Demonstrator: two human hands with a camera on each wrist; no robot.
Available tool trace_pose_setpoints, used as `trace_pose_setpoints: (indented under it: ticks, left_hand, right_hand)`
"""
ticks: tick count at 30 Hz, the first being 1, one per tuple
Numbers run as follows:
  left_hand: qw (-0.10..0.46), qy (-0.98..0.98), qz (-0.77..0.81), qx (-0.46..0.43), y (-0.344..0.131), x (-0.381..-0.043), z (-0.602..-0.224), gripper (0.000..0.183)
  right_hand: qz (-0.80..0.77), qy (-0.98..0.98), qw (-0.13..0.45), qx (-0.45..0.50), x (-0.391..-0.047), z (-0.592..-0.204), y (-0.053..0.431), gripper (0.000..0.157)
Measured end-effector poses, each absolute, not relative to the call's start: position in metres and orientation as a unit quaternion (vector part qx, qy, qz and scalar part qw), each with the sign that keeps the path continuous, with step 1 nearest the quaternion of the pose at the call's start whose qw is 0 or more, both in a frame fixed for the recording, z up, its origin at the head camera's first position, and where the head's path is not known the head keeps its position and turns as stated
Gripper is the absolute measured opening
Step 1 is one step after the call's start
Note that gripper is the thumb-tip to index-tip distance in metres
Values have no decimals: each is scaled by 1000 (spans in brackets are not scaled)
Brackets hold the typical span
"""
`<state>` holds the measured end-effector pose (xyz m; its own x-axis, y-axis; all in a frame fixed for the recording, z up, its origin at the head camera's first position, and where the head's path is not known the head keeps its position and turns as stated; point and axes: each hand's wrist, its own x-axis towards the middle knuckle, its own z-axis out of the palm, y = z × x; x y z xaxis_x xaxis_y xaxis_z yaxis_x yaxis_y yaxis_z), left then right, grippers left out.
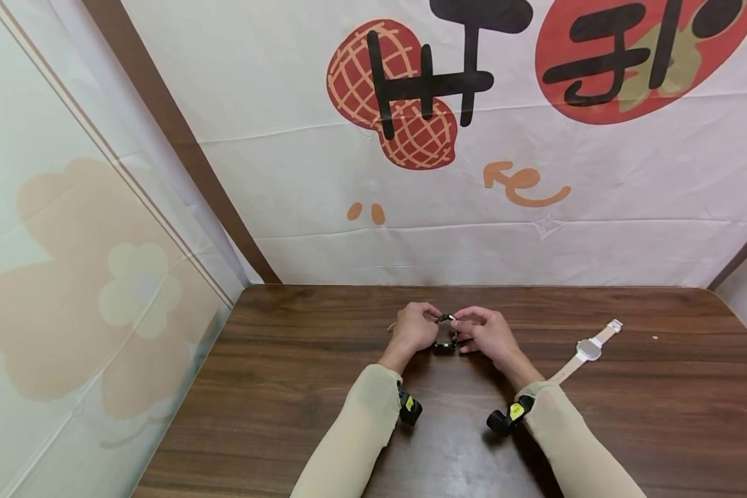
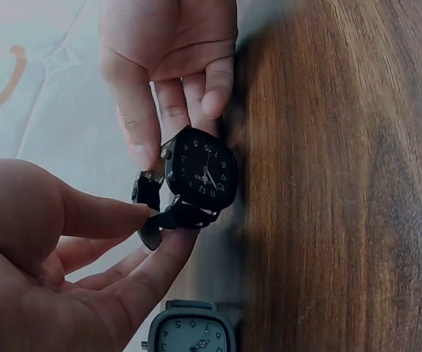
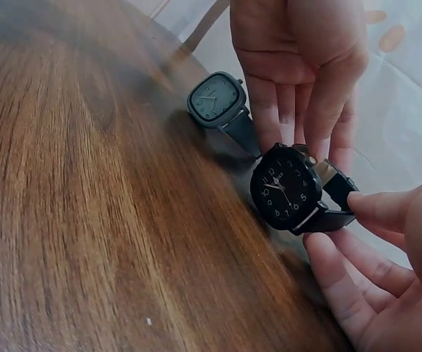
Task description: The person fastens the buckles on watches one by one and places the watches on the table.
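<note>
Between both hands is a black wristwatch [image 2: 200, 167] with a dark rounded face, white numerals and a black strap bent into a loop. My left hand [image 1: 413, 327] pinches one side of the strap between thumb and fingers. From the other side my right hand [image 1: 488, 333] pinches the strap, its thumb [image 3: 368, 209] on the band. Fingers hide parts of the strap in each view. Beyond the left hand lies a second watch with a pale grey face [image 3: 216, 99] and a dark-looking band; the left hand mostly hides it in the head view.
A watch with a white round face [image 1: 588, 350] and pale strap lies on the wooden table [image 1: 678, 401], right of the right hand. A tiny white speck [image 1: 655, 337] is farther right. A printed fabric wall [image 1: 311, 180] rises behind the table's back edge, another at the left.
</note>
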<state>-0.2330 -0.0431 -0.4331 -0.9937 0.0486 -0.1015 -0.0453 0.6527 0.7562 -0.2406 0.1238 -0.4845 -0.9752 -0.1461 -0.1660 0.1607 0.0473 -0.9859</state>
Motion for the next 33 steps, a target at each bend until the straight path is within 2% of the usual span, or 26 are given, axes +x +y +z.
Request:
trace_pose_setpoints:
  ticks: [11,17,33]
  left_hand:
    - [67,896,439,-14,-46,-233,-433,38]
    - [86,876,473,-37,-46,-232,-434,38]
    - [89,840,534,-39,-52,-229,-428,37]
  right_hand:
    - [-690,716,107,12,-240,-483,121,29]
    - [-686,719,110,18,-239,-482,120,29]
    - [-655,749,92,7,-240,-479,115,27]
